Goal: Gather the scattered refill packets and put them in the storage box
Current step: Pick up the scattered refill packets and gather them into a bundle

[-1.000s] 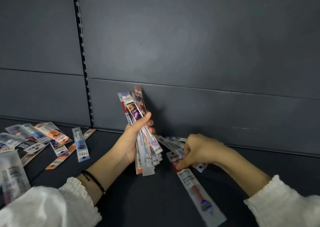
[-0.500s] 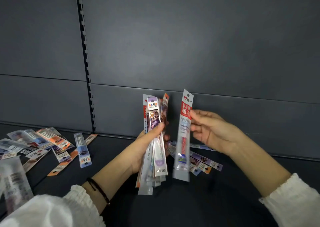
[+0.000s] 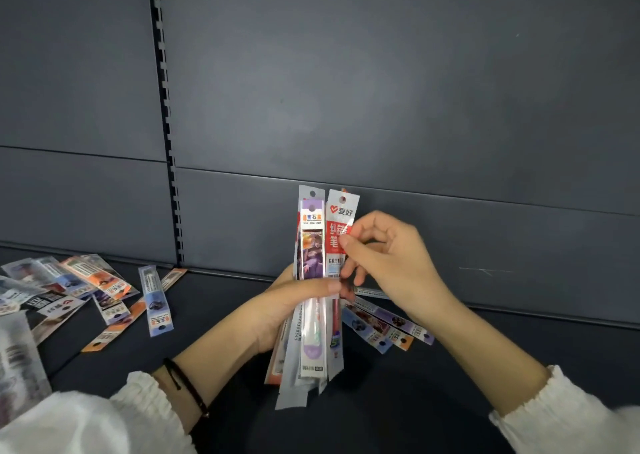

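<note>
The dark shelf point(image 3: 381, 412) had given up one more packet in the last second. The one the right hand had been pinching flat against it now stood upright, pressed to the bundle point(image 3: 312, 245). So the gathering had moved on by one, though I could see no storage box anywhere. The biggest lot left, a loose heap point(image 3: 97, 280), lay well off to the left of the left hand point(image 3: 280, 315), which gripped the bundle round its middle with the thumb across the front. A few packets point(image 3: 384, 325) lay just below the right hand point(image 3: 391, 263). That hand pinched the red-and-white packet point(image 3: 338, 211) near its top, touching the bundle's right edge.
</note>
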{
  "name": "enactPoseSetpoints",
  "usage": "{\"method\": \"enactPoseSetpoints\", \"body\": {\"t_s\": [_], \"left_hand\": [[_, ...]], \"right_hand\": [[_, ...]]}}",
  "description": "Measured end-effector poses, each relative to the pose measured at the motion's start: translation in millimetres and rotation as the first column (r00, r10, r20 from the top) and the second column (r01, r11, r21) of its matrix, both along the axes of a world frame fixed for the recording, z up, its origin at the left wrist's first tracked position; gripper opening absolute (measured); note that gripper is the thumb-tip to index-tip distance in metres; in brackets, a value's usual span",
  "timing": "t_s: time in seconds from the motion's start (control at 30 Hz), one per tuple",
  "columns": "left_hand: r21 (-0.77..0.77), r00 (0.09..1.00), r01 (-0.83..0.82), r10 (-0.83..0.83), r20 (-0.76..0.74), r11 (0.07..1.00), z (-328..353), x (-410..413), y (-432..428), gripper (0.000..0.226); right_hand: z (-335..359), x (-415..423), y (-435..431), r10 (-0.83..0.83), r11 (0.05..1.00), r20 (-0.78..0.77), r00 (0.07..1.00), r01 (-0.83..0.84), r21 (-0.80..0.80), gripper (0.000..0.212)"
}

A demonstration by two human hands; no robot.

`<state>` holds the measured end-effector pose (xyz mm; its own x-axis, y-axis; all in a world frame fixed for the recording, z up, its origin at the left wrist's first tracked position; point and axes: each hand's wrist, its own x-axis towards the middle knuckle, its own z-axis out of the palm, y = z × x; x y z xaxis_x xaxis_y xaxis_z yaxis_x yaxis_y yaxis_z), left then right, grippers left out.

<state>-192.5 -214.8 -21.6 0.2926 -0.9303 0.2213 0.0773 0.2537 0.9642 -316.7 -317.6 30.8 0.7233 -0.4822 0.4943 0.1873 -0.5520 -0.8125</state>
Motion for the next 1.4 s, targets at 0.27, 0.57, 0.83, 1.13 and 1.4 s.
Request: {"method": "enactPoseSetpoints", "body": {"t_s": [0.27, 0.57, 0.83, 1.13, 1.4], "left_hand": [[-0.167, 0.967, -0.103, 0.138, 0.214, 0.981, 10.0, -5.7, 3.9, 0.045], [0.132, 0.981, -0.012, -0.013, 0.192, 0.991, -15.0, -8.3, -4.0, 0.040], [0.188, 0.997, -0.034, 0.020, 0.074, 0.982, -6.1, -5.4, -2.6, 0.053], [0.476, 0.966, -0.245, 0.252, 0.050, 0.845, 9.9, 41.9, 58.8, 0.030], [0.287, 0.881, -0.454, 0.376, 0.288, 0.844, -7.7, 46.7, 53.5, 0.100]], "right_hand": [[15.5, -4.9, 17.8, 0.182, 0.983, 0.090, 0.979, -0.179, -0.042, 0.065], [6.6, -0.1, 4.6, 0.196, 0.973, 0.056, 0.979, -0.201, 0.115, 0.060], [5.0, 0.0, -10.5, 0.092, 0.990, 0.051, 0.994, -0.097, 0.102, 0.035], [-18.4, 3.5, -5.2, -0.104, 0.974, -0.202, 0.974, 0.140, 0.175, 0.023], [-41.5, 7.4, 6.3, -0.333, 0.912, -0.201, 0.921, 0.369, 0.179, 0.022]]}}
